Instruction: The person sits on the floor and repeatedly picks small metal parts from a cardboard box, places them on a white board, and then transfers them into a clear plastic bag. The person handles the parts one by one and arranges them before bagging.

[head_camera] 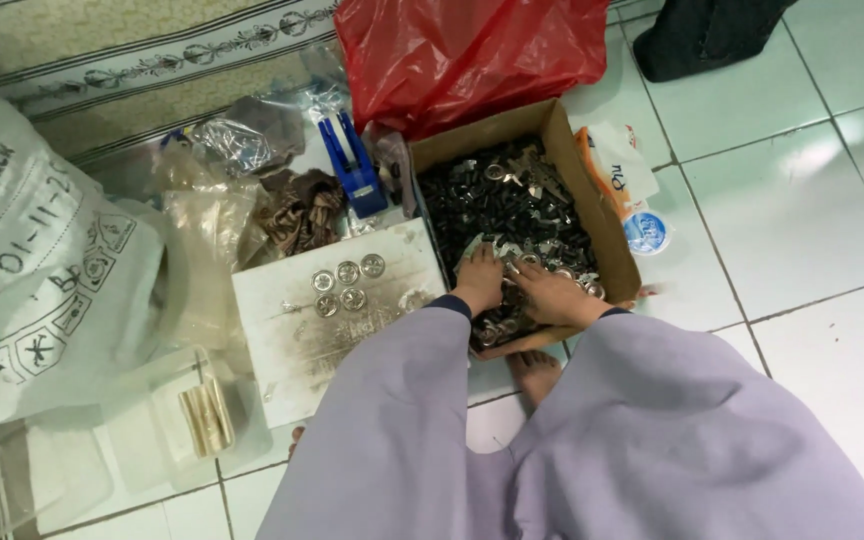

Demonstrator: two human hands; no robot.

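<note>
Left hand: the left hand [479,281] is set down among small dark and silvery metal parts [512,215], fingers curled; whether a piece is pinched cannot be told.
Right hand: the right hand [550,293] is laid beside it, touching the same heap, grip likewise hidden.
Parts: they are held in an open brown cardboard box [612,245] on the tiled floor.
Board: five round silver discs [344,284] are laid on a white flat board [302,350] just left of the box.
Advice: pieces are best lifted singly, fingertips kept off sharp edges.

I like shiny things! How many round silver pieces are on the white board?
5: three in a row, two below, on the white board. More may hide near its edge.
</note>
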